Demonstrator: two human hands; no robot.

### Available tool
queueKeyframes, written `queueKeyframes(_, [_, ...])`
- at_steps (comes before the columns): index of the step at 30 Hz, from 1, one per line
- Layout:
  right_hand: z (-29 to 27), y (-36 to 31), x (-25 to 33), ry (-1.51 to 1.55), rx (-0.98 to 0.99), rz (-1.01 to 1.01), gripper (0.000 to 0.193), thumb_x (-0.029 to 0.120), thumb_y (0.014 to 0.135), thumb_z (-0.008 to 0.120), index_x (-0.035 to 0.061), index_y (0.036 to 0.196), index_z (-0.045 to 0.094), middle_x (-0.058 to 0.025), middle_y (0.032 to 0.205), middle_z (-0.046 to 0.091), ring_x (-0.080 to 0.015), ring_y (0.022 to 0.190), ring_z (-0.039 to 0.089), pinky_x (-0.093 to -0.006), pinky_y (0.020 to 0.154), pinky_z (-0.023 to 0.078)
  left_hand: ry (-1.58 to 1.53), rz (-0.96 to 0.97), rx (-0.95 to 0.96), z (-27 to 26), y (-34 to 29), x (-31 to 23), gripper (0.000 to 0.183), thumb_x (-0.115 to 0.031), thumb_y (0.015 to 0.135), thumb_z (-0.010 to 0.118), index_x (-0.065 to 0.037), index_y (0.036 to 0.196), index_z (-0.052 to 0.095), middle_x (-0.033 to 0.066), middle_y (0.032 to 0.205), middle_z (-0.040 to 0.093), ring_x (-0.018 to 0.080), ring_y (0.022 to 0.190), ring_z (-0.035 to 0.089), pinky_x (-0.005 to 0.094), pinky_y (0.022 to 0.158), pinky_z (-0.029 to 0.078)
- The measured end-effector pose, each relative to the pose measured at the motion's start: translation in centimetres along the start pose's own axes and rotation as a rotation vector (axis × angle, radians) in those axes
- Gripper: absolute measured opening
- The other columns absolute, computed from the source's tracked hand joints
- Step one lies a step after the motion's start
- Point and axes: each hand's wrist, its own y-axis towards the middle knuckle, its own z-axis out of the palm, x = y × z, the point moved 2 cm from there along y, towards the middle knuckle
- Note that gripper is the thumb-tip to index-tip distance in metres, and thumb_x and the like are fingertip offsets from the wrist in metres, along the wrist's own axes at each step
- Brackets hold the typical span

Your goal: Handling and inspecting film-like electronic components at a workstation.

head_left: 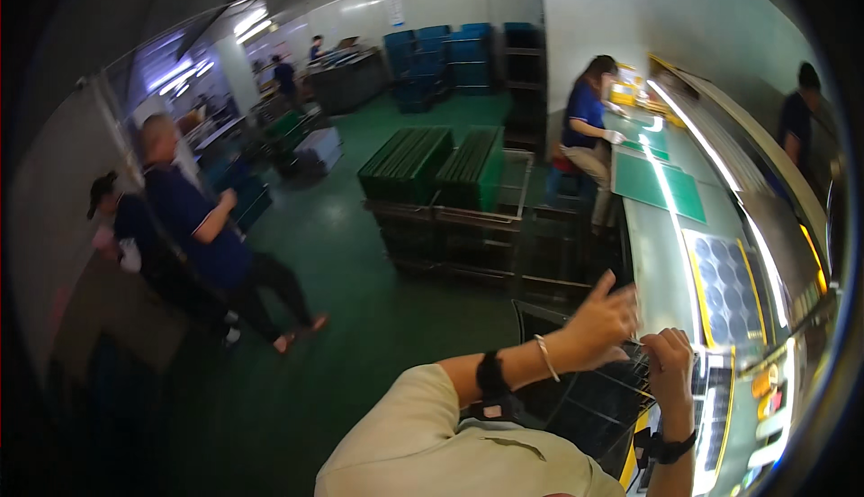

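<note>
A long, pale, glossy workbench [660,250] curves down the right side of a workshop with a green floor [333,218] and pale walls [594,11]. On it lies a yellow-edged rectangular panel of grey-blue discs [724,286], just beyond the wearer's bare hands. The left hand [598,326] is raised at the near edge, fingers apart; the right hand [668,353] is just beside it, fingers bunched together, and whether they pinch anything cannot be told.

Farther up, a seated worker in dark blue with white gloves [587,115] sits by flat green sheets [661,185]. Mid-room, upright green boards [405,164] fill a metal-framed trolley [490,215]; two people in dark blue tops [193,218] are at far left.

Dark gridded panels [603,398] below the hands are partly hidden by the forearms. Small orange and white items [765,380] near the right rim are blurred.
</note>
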Motion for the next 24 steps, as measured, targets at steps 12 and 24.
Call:
queueKeyframes(12, [4.7,4.4,1.9,0.062,-0.012,-0.333,0.009,0.001,0.067,0.059,0.0062,0.074,0.056,-0.0077,0.076,0.052,-0.0284,0.077,0.052,-0.0394,0.071,0.040,-0.274,-0.494,-0.262,4.6,-4.0,2.3,0.013,-0.019,0.086,0.057,-0.011,0.079,0.064,0.0083,0.069,0.062,0.0275,0.074,0.060,0.0452,0.094,0.036])
queueKeyframes(24, [4.8,3.2,1.2,0.096,0.031,-0.358,0.010,0.003,0.064,0.059,0.0039,0.072,0.052,-0.0112,0.089,0.049,-0.0305,0.090,0.048,-0.0432,0.080,0.037,-0.140,-0.556,-0.340,5.6,-4.5,0.1,0.010,-0.018,0.079,0.060,-0.009,0.073,0.061,0.0087,0.059,0.057,0.0262,0.059,0.053,0.0377,0.074,0.037])
